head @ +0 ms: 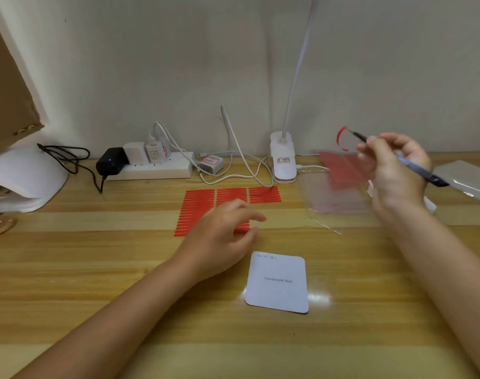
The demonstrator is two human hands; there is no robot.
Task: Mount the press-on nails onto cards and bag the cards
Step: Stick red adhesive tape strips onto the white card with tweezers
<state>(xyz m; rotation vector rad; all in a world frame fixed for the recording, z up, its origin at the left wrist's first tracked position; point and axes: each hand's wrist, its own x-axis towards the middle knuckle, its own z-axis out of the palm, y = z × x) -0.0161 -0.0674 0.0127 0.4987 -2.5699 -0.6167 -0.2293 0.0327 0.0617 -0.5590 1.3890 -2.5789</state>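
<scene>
Pale wood-grain table (96, 269) fills the lower frame, backed by a plain light wall. Just right of centre a clear plastic bag (334, 195) lies flat with a red sheet (340, 168) blurred behind or inside it; which one cannot be told. At the right edge sits a clear plastic box (465, 179), contents unreadable. A white card (278, 283) printed "Handmade Nail" lies in the lower centre, just right of and below the left hand (225, 236), apart from it. That hand rests with fingers relaxed over a red strip sheet (200, 206) at centre. The right hand (392, 165), raised at the right, grips dark tweezers (413, 166) whose tip holds a curled red strip (340, 138) above the bag. A white power strip (151, 168) and clip lamp (284, 160) stand along the wall.
</scene>
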